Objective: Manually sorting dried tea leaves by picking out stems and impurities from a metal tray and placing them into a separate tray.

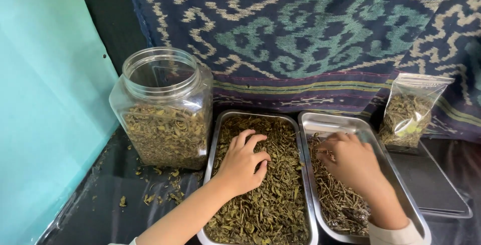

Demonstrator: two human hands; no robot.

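Two steel trays sit side by side on the dark desk (100, 200) in the head view, and my hands work one in each. My left hand (243, 162) rests in the left tray (213, 149), fingers spread wide and curled down into the dried leaves (273, 200) — nothing pinched that I can see. That tray is heaped almost to its rim with flat, olive-green leaf pieces, so I judge most of the sorting is left to do.

My right hand (350, 162) reaches into the right tray (361, 124), fingers drawn narrow at the tips as if nipping something small, though I cannot tell whether anything is between them. This tray holds a thinner layer of stems and twigs (335, 200) gathered along its left side and near end; its far end and right side are bare metal — a modest share picked out so far, by my reckoning.

To the left stands a clear plastic jar (165, 104), lid off, roughly half full of the same leaves, with a few crumbs scattered on the desk beside it. Far right, a small clear bag (411, 109) of leaves stands upright against the patterned cloth (310, 34), on a flat dark scale (431, 185).
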